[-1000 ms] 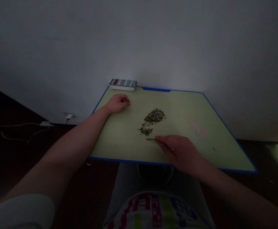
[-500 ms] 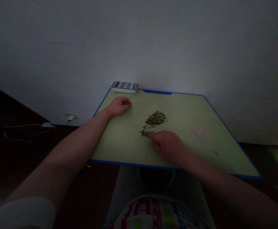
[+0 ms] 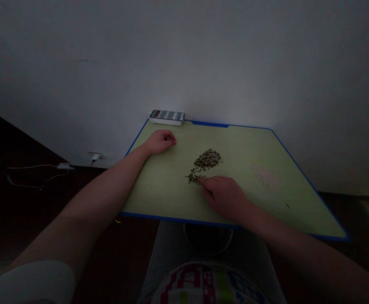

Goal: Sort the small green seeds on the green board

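My left hand (image 3: 161, 141) rests at the left of a pale green tabletop (image 3: 162, 185) with a blue edge. Its fingers are curled in, and whatever may be inside them is hidden. My right hand (image 3: 224, 193) lies low over the table's middle, fingers mostly folded, with the index fingertip at a small scatter of dark grains (image 3: 192, 175). Whether anything is pinched there is too dim to tell. Just beyond it lies a larger heap of dark grains (image 3: 208, 159), mixed with some paler bits. A thin spread of whitish grains (image 3: 266, 175) is to the right.
A phone (image 3: 168, 115) lies on a white box (image 3: 165, 121) at the back left corner, near the wall (image 3: 222, 63). Below the front edge, a dark round container (image 3: 208, 238) sits between my legs. A small dark sliver (image 3: 287, 205) lies at right; a plug (image 3: 95, 157) is on the wall.
The view has shifted slightly, so everything sits a little lower and further right. Both hands keep nearly the same place and pose; the grains look almost unchanged.
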Demonstrator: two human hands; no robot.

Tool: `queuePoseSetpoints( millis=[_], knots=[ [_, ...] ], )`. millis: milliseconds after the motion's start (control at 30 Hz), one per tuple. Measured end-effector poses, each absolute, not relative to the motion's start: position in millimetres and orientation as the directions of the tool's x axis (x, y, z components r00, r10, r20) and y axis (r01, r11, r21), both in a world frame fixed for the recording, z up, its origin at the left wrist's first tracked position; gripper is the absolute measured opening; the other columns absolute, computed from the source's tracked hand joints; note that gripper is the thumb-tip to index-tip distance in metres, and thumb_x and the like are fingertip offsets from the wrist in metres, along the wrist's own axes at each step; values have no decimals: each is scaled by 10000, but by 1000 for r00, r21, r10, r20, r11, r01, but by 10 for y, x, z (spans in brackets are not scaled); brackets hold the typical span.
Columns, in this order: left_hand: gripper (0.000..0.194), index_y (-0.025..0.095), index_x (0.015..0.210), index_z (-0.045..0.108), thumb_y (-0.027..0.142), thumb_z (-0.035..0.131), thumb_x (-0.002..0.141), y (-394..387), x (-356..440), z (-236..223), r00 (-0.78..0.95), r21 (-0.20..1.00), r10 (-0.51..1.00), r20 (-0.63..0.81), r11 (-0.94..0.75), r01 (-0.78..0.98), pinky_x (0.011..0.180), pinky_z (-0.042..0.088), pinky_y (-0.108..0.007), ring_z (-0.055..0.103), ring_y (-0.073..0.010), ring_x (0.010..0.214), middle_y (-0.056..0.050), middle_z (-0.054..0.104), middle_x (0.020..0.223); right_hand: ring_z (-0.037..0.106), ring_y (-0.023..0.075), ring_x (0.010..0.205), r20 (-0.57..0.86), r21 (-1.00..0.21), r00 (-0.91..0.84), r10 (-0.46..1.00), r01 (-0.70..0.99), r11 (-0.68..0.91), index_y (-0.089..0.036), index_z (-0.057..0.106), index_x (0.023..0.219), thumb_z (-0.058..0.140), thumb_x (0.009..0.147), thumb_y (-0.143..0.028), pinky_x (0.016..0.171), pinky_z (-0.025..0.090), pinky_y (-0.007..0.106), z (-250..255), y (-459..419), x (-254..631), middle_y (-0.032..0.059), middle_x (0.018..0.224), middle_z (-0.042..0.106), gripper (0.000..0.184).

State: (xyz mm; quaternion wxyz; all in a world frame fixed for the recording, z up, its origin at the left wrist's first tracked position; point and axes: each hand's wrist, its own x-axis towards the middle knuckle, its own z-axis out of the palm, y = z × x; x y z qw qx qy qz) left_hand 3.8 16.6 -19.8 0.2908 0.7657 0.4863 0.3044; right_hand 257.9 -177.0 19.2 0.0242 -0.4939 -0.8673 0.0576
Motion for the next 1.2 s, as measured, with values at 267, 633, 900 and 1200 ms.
queuePoseSetpoints(
  millis=[267,633,900,1200],
  knots=[
    [143,152,745,650,283,654,686,150,43,-190,335,746,924,187,-355,564,546,343,-240,443,-95,555,40,507,571,710,220,970,-24,-171,-581,814,804,569,-159,692,1238,498,914,-110,862,507,323,232,-1742,2576,100,1053,776,381],
    [152,150,750,651,288,658,687,157,38,-194,336,760,927,167,-338,555,551,347,-243,447,-99,566,38,512,585,710,215,981,104,-149,-745,659,643,751,-163,703,1165,520,894,-72,885,522,346,99,-1850,2548,106,1127,762,339],
    [156,151,744,646,294,659,683,157,40,-185,326,768,934,143,-313,559,555,350,-246,445,-99,563,38,514,589,709,212,1014,152,-115,-805,574,562,819,-147,692,1169,527,903,-81,904,542,348,-4,-2098,2632,109,1134,761,320],
    [147,160,742,654,293,657,678,138,42,-174,328,770,932,152,-320,552,550,350,-250,445,-100,553,36,515,575,718,223,1030,264,-63,-797,544,549,834,-136,712,1147,533,877,-105,899,584,350,-57,-2526,2942,98,1117,775,326]
  ],
)
